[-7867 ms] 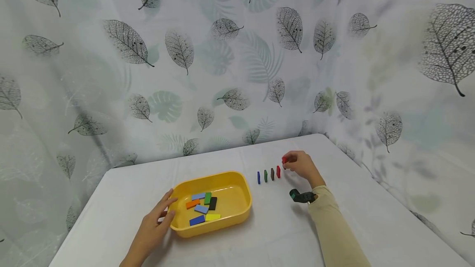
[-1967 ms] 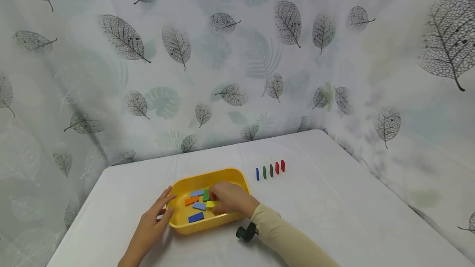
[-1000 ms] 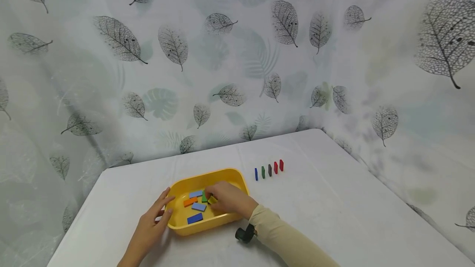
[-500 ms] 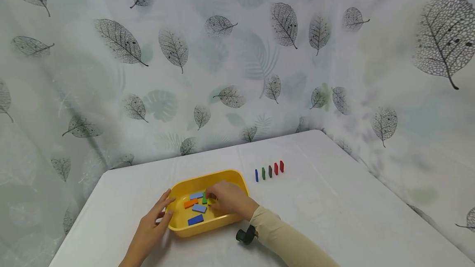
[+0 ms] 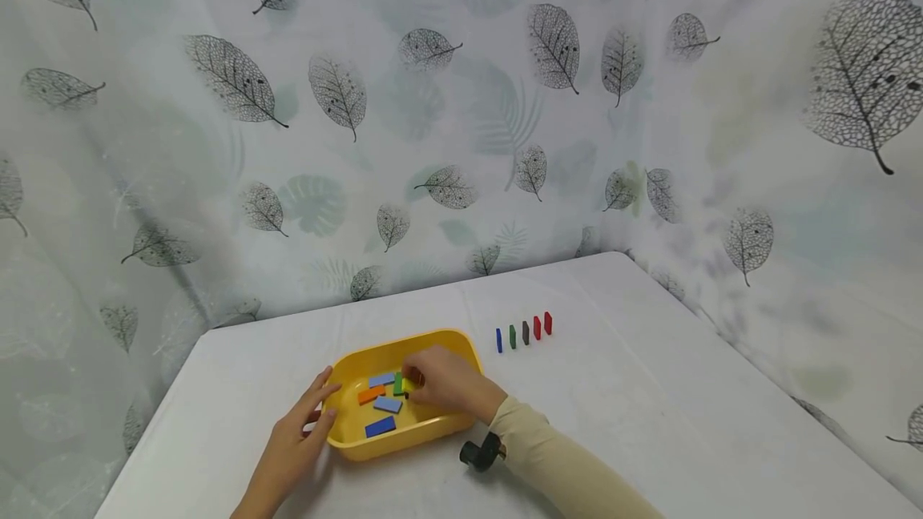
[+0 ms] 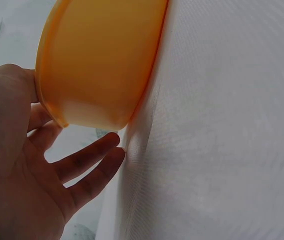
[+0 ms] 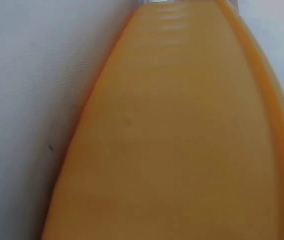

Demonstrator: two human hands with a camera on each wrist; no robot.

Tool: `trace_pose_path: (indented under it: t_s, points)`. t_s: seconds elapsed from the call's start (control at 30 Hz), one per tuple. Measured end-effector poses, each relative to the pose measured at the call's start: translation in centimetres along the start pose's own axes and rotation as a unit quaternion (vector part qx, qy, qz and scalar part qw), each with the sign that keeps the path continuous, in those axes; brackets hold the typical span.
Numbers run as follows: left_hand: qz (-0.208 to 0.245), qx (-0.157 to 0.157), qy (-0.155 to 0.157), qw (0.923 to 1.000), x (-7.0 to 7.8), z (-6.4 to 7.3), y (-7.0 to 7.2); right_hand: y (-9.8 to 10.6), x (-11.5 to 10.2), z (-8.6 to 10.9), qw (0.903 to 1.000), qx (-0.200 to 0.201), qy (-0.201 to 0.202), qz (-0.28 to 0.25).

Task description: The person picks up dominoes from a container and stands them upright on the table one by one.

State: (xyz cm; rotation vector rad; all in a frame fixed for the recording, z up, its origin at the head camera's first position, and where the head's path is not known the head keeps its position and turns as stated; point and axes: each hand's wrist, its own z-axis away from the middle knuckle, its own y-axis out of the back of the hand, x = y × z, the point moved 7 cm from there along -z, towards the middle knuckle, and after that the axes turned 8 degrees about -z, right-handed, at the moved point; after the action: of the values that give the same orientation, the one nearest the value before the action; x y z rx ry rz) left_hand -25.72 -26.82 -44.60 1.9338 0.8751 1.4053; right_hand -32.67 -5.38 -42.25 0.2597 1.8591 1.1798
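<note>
My right hand [image 5: 450, 381] reaches into the yellow tray [image 5: 392, 448] and pinches a yellow domino block [image 5: 409, 385] between thumb and fingers. That block sits beside a green block [image 5: 398, 384], partly covered by the fingers. My left hand [image 5: 292, 431] rests at the tray's left end, with thumb and index finger over the rim; in the left wrist view its other fingers [image 6: 92, 155] extend loosely below the rim, near the outer wall. Light blue [image 5: 388, 404], orange [image 5: 371, 395] and dark blue [image 5: 380, 426] blocks lie flat in the tray. The right wrist view shows the tray wall [image 7: 171, 125], not the hand.
Right of the tray, a row of blocks stands on edge on the white-covered table [image 5: 649, 423]: blue [image 5: 499, 340], green [image 5: 513, 336], dark grey [image 5: 525, 332] and two red ones [image 5: 537, 327]. A leaf-patterned curtain [image 5: 433, 142] hangs behind.
My right hand has left a red block standing at the row's right end and come into the tray. The yellow block has shifted up toward the green one. My left hand stays at the rim.
</note>
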Motion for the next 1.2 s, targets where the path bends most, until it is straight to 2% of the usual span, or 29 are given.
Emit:
trace_pose_path:
  t_s: [0.2, 0.6, 0.9, 1.2]
  points:
    - [0.007, 0.008, -0.011, 0.9999, 0.2, 0.1, 0.2, 1.2, -0.5, 0.2, 0.9998, 0.004, 0.018, -0.01]
    - [0.007, 0.0, -0.002, 1.0, -0.2, -0.1, -0.1, 3.2, -0.9, 0.9, 0.9986, 0.025, 0.04, -0.021]
    - [0.008, -0.005, 0.005, 0.9999, -0.4, -0.2, -0.3, 4.9, -0.9, 1.2, 0.9969, 0.039, 0.033, -0.059]
    - [0.005, -0.004, 0.007, 1.0, -0.4, -0.2, -0.2, 6.6, -0.9, 1.8, 0.9949, 0.057, 0.036, -0.076]
